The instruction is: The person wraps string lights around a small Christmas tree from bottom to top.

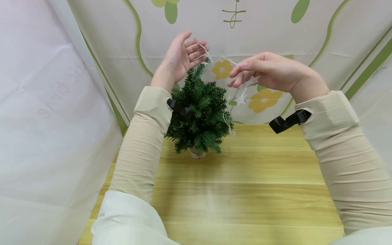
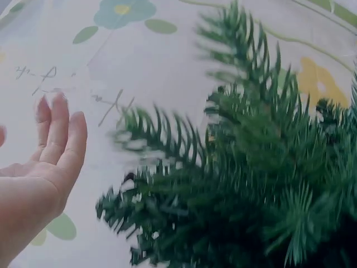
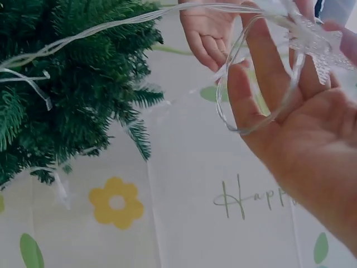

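A small green Christmas tree (image 1: 200, 109) stands on the wooden table, its lower end in a pale base (image 1: 197, 153). Beside its top my left hand (image 1: 179, 56) is raised, palm turned toward the tree, fingers extended. A thin clear strand with a star runs by those fingertips. To the right, my right hand (image 1: 272, 69) holds a bunch of string lights (image 1: 243, 92) with clear star-shaped pieces between thumb and fingers. In the right wrist view a loop of the clear wire (image 3: 290, 95) hangs across the fingers, and twisted wire stretches toward the branches.
A white cloth backdrop (image 1: 257, 34) with flowers and green lines rises close behind the tree. Another white cloth (image 1: 46, 119) borders the left side. The wooden tabletop (image 1: 245, 197) extends in front of the tree, below both forearms.
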A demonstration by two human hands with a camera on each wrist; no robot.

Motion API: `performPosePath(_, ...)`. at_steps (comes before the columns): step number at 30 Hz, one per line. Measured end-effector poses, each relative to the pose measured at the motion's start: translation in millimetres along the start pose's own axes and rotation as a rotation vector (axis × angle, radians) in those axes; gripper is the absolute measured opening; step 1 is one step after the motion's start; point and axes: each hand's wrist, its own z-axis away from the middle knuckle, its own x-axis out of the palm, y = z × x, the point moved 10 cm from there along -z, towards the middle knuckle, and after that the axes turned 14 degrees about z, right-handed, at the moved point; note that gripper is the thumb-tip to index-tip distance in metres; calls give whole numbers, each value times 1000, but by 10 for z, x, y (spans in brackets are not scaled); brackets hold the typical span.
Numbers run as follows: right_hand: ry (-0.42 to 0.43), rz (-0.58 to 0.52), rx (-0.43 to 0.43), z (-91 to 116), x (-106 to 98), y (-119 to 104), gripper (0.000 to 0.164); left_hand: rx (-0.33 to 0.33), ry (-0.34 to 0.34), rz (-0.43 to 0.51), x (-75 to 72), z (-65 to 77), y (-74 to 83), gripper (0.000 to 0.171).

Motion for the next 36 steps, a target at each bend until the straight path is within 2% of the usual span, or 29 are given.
performPosePath(3,-31,-12,-76,-16,109,-76,32,8,-2,-53,-41,23,34,23)
performPosePath(5,-65,-18,-121,-29,188,-119,30,3,12,-92,-82,36,52,14)
performPosePath(8,-137,-46,-138,-55,313,-141,26,-2,52,-178,-173,53,85,22)
performPosePath(12,-193,-114,-115,-92,439,-126,33,4,106,-296,-301,53,121,33)
performPosePath(15,-170,-129,-65,-129,486,-84,36,-2,138,-371,-385,52,129,35)
performPosePath(20,-96,-146,40,-191,539,48,43,-6,148,-452,-480,59,143,37)
performPosePath(24,-81,-175,55,-241,600,122,52,10,143,-492,-539,68,169,38)
performPosePath(29,-83,-282,47,-291,671,197,61,34,168,-475,-650,79,212,38)
performPosePath(32,-46,-288,77,-307,680,246,65,48,178,-452,-716,85,232,38)
performPosePath(36,32,-275,120,-320,652,310,54,68,186,-454,-806,92,257,39)
